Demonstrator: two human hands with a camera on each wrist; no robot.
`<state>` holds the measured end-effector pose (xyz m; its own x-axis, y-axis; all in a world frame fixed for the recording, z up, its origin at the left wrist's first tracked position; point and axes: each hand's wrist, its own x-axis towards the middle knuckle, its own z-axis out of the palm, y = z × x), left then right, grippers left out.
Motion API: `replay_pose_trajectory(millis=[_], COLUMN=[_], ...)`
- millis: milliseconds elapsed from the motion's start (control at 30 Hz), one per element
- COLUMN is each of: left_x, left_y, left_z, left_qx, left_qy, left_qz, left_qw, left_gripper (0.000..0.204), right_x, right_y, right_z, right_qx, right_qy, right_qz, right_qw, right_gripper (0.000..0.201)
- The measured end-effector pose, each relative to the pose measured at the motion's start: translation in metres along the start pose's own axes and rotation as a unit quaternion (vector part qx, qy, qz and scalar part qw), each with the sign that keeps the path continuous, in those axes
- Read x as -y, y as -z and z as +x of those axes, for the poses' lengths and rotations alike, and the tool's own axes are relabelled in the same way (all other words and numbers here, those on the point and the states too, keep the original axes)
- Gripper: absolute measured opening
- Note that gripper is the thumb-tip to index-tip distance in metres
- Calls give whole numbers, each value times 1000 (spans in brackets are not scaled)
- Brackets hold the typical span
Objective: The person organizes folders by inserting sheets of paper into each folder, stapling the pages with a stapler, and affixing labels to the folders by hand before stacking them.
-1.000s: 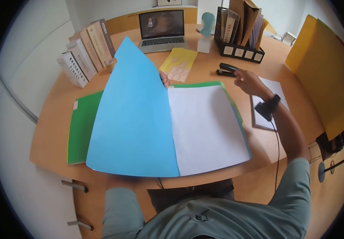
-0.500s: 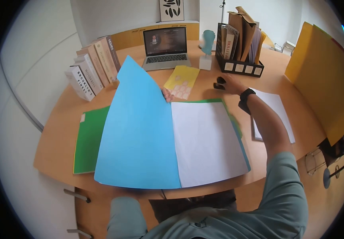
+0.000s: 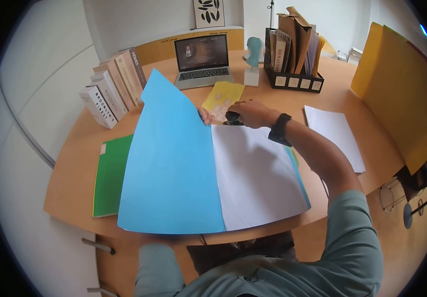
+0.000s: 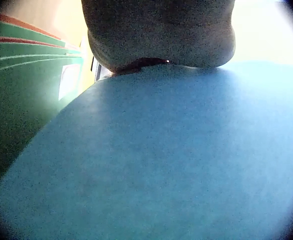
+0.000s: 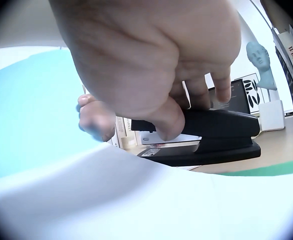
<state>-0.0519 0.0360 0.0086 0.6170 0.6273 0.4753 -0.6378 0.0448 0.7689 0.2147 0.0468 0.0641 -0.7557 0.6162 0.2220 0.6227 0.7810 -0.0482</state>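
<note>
A blue folder lies open with its left cover raised; white paper covers its right side. My left hand grips the cover's upper edge, mostly hidden behind it; in the left wrist view the hand is above the blue sheet. At the paper's top edge, my right hand holds a black stapler. The right wrist view shows the thumb and fingers of that hand around the stapler's upper arm, its base close to the paper's edge.
A green folder lies left, partly under the blue cover. Behind stand books, a laptop, a bust and a black file holder. White papers and an upright yellow folder are at right.
My right hand has taken hold of the stapler and brought it left from beside the file holder to the paper's top edge. My left hand keeps its grip on the blue cover.
</note>
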Motion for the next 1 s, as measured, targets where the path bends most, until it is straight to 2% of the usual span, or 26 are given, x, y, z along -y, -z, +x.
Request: replay_pose_trajectory(millis=[367, 567, 767, 1000], left_x=[-1, 2, 8, 8], left_y=[10, 13, 24, 30], left_z=[5, 1, -10, -11], left_qx=[20, 23, 29, 14], left_qy=[3, 1, 2, 5], left_qz=[0, -4, -3, 7], left_qw=[1000, 1000, 1000, 1000], left_gripper=[28, 28, 28, 27], right_x=[8, 20, 17, 15], right_y=[11, 22, -8, -24], right_z=[-12, -15, -17, -20], right_qx=[57, 94, 40, -15], right_qy=[12, -8, 22, 28], right_qz=[21, 71, 18, -29], right_qw=[998, 993, 999, 999], right_gripper=[34, 30, 20, 21])
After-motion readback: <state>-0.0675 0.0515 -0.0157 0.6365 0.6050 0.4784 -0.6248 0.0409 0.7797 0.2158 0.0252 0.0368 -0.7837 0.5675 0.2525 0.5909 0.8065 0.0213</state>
